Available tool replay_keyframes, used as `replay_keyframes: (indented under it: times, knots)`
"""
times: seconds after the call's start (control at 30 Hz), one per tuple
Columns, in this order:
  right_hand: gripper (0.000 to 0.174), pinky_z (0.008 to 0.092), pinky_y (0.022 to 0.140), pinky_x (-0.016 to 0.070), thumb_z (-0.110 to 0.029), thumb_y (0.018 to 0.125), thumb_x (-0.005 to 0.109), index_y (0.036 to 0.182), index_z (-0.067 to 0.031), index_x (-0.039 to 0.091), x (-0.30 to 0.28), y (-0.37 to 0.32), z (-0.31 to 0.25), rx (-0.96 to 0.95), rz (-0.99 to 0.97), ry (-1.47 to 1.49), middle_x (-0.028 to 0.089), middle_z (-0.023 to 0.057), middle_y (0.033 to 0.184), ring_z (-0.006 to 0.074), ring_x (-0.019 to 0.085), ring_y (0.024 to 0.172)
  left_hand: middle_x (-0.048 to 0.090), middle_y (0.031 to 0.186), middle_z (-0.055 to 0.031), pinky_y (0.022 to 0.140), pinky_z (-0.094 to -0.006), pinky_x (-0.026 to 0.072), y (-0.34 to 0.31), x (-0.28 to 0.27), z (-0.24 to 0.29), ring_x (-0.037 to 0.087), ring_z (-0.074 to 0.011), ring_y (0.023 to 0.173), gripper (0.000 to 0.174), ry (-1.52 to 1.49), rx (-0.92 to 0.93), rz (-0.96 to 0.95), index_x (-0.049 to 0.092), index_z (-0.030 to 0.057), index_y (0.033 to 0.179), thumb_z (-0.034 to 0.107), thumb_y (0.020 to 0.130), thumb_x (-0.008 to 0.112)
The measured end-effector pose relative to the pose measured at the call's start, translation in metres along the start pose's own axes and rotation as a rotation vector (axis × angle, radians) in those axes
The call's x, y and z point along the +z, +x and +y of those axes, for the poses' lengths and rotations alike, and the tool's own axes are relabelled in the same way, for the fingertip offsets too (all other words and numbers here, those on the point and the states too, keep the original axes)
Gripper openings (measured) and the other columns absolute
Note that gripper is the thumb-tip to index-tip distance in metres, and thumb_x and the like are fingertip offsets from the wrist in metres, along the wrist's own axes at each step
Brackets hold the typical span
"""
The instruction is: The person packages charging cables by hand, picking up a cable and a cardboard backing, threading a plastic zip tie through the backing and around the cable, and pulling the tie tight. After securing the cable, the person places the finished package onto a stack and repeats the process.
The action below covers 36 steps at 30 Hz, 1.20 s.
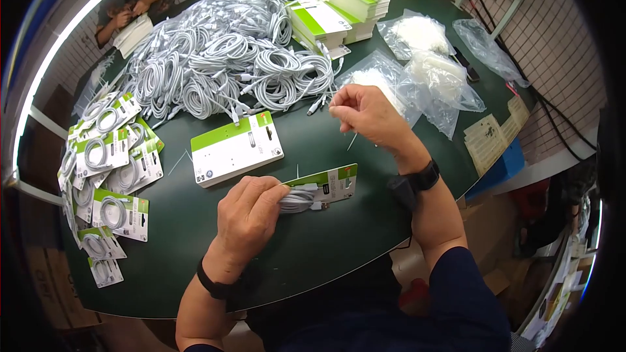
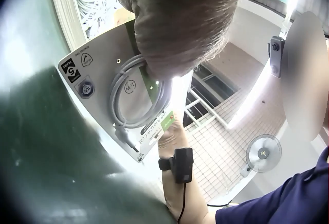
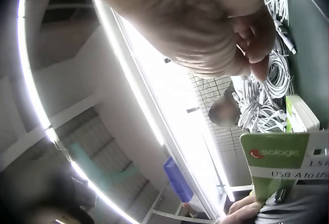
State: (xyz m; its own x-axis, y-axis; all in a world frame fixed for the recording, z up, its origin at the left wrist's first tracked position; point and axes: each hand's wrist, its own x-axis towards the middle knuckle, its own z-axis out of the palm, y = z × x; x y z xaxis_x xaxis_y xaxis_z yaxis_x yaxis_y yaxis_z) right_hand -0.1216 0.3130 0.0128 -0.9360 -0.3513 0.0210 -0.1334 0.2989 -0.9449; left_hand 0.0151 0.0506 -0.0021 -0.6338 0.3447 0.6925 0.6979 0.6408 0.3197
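Observation:
My left hand grips the left part of a green-and-white product card with a coiled grey USB cable on its face. In the left wrist view the card's lower side shows print and the cable loop lying against it. A thin white tie sticks up behind the card. My right hand is raised to the right of the card, fingers curled and thumb close to the index finger. Just below it shows a thin white strip; I cannot tell whether those fingers hold it.
A stack of cards stands beyond my left hand. Behind it lies a large heap of coiled cables, with taller card stacks alongside. Finished-looking carded cables pile up at left. Plastic bags of white ties lie at right.

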Motion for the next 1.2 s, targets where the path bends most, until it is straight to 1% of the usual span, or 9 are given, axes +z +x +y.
replay_keyframes:
  times: [0.03, 0.13, 0.27, 0.43, 0.7, 0.8, 0.93, 1.07, 1.2]
  knots:
    - [0.011, 0.0240, 0.054, 0.0488, -0.012, 0.097, 0.071, 0.093, -0.0020, 0.066, 0.004, -0.001, -0.003, -0.004, -0.009, -0.016, 0.072, 0.0056, 0.085, 0.0077, 0.066, 0.068, 0.070, 0.095, -0.0085, 0.068, -0.0367, 0.0567, 0.000, 0.000, 0.000, 0.068, -0.0263, 0.080, 0.031, 0.001, 0.012, -0.003, 0.070, 0.0023, 0.099, -0.008, 0.071, 0.074]
    - [0.012, 0.0187, 0.052, 0.0449, -0.014, 0.101, 0.070, 0.096, -0.0035, 0.065, 0.015, -0.004, -0.006, 0.189, -0.164, 0.418, 0.070, 0.0024, 0.087, 0.0042, 0.062, 0.066, 0.070, 0.094, -0.0081, 0.067, -0.0361, 0.0562, -0.002, 0.001, 0.003, 0.068, -0.0253, 0.079, 0.028, 0.002, 0.024, -0.010, 0.069, 0.0022, 0.099, -0.006, 0.073, 0.073]
    - [0.013, 0.0181, 0.051, 0.0436, -0.015, 0.103, 0.068, 0.099, -0.0032, 0.065, 0.031, -0.003, 0.004, 0.306, -0.296, 0.542, 0.068, 0.0020, 0.087, 0.0036, 0.058, 0.062, 0.071, 0.095, -0.0099, 0.067, -0.0369, 0.0574, -0.002, 0.000, 0.003, 0.069, -0.0277, 0.080, 0.034, -0.025, 0.038, -0.046, 0.069, 0.0025, 0.098, -0.011, 0.067, 0.075]
    - [0.014, 0.0191, 0.052, 0.0443, -0.017, 0.103, 0.068, 0.098, -0.0034, 0.065, 0.046, -0.008, 0.002, 0.277, -0.312, 0.413, 0.067, 0.0006, 0.085, 0.0034, 0.055, 0.060, 0.070, 0.093, -0.0093, 0.065, -0.0360, 0.0568, -0.004, 0.002, 0.002, 0.068, -0.0267, 0.077, 0.033, -0.031, 0.067, -0.044, 0.068, 0.0022, 0.099, -0.009, 0.069, 0.075]
    - [0.018, 0.0203, 0.056, 0.0465, -0.019, 0.102, 0.068, 0.096, -0.0020, 0.068, 0.047, -0.008, -0.001, 0.202, -0.295, 0.172, 0.067, -0.0011, 0.080, 0.0042, 0.056, 0.062, 0.070, 0.092, -0.0090, 0.065, -0.0354, 0.0566, -0.003, 0.002, 0.001, 0.068, -0.0267, 0.076, 0.034, -0.031, 0.086, -0.046, 0.068, 0.0019, 0.100, -0.010, 0.069, 0.075]
    - [0.019, 0.0200, 0.058, 0.0479, -0.019, 0.102, 0.069, 0.098, -0.0013, 0.070, 0.042, -0.006, 0.000, 0.123, -0.362, 0.096, 0.069, -0.0007, 0.081, 0.0051, 0.059, 0.064, 0.070, 0.093, -0.0094, 0.065, -0.0354, 0.0567, -0.002, 0.001, 0.000, 0.068, -0.0270, 0.076, 0.035, -0.033, 0.089, -0.051, 0.068, 0.0018, 0.101, -0.011, 0.069, 0.074]
    - [0.018, 0.0204, 0.061, 0.0497, -0.019, 0.101, 0.071, 0.100, -0.0013, 0.071, 0.045, -0.007, 0.004, 0.104, -0.301, 0.184, 0.071, 0.0003, 0.084, 0.0064, 0.063, 0.068, 0.069, 0.095, -0.0086, 0.065, -0.0348, 0.0560, -0.002, 0.004, -0.003, 0.067, -0.0242, 0.077, 0.028, -0.012, 0.126, -0.042, 0.070, 0.0016, 0.101, -0.001, 0.073, 0.075]
    - [0.018, 0.0196, 0.062, 0.0513, -0.019, 0.100, 0.073, 0.100, -0.0019, 0.071, 0.045, -0.004, 0.017, 0.088, -0.271, 0.353, 0.072, 0.0019, 0.087, 0.0079, 0.068, 0.072, 0.069, 0.094, -0.0090, 0.064, -0.0343, 0.0554, -0.003, 0.006, -0.002, 0.066, -0.0244, 0.076, 0.029, -0.009, 0.152, -0.072, 0.070, 0.0012, 0.101, -0.002, 0.072, 0.075]
    - [0.016, 0.0186, 0.064, 0.0533, -0.017, 0.099, 0.074, 0.100, -0.0018, 0.069, 0.050, -0.006, 0.016, 0.197, -0.274, 0.492, 0.072, 0.0040, 0.089, 0.0098, 0.072, 0.077, 0.071, 0.094, -0.0116, 0.066, -0.0361, 0.0579, -0.001, 0.003, -0.001, 0.069, -0.0278, 0.079, 0.037, -0.009, 0.119, -0.113, 0.070, 0.0008, 0.100, -0.014, 0.066, 0.074]
